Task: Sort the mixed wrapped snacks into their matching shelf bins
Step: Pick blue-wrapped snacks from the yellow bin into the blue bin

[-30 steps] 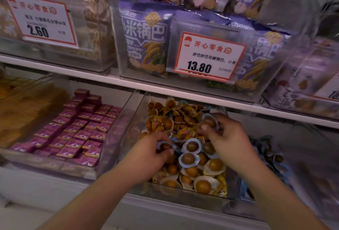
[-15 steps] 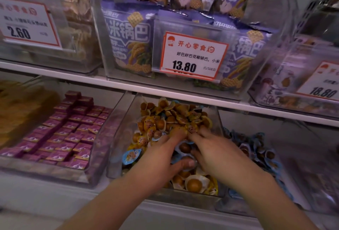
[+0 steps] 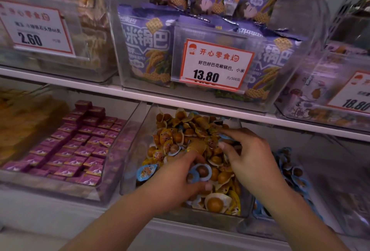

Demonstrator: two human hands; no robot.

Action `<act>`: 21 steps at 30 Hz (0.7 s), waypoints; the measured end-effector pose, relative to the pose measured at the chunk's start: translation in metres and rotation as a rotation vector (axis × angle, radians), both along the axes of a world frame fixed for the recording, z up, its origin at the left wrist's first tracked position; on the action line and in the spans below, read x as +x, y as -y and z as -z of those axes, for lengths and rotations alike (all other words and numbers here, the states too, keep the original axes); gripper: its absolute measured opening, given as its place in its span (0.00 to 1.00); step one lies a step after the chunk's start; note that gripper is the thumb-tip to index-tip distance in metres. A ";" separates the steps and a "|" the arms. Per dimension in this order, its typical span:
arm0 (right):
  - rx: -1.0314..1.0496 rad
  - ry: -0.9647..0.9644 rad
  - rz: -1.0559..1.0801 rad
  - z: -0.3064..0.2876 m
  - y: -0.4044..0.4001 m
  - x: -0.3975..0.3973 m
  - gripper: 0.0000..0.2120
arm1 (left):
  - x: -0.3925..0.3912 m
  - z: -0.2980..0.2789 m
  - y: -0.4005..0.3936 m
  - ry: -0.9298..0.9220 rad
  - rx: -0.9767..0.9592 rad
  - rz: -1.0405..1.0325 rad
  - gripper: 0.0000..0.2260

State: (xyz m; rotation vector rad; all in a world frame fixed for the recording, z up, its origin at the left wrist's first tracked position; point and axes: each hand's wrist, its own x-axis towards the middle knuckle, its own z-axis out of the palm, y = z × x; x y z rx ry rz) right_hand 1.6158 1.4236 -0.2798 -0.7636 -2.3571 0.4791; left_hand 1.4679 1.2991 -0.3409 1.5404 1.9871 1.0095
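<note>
Two hands work inside the clear bin (image 3: 131,150) of round brown snacks (image 3: 215,203) on the lower shelf. Left hand (image 3: 180,178), at seven o'clock in the bin, curls round blue-rimmed snacks (image 3: 202,171). Right hand (image 3: 250,156), at three o'clock, pinches a blue wrapper (image 3: 226,137).

The right hand (image 3: 248,156) covers whatever its fingers hold in the middle bin (image 3: 132,150); its grip can't be told. The price tag at far right (image 3: 354,94) is cut off by the edge. The near-right bin (image 3: 296,172) blurs, its contents mostly hidden behind the forearm.
</note>
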 end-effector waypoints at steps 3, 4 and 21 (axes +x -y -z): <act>-0.081 -0.098 -0.009 0.003 0.007 0.004 0.14 | 0.000 -0.003 0.001 -0.141 -0.066 0.073 0.23; -0.082 -0.112 -0.019 0.005 0.010 0.005 0.15 | 0.000 -0.004 0.002 -0.193 -0.063 0.081 0.23; -1.026 -0.411 -0.060 0.009 0.049 -0.024 0.07 | -0.014 -0.034 0.026 0.992 0.125 -0.353 0.08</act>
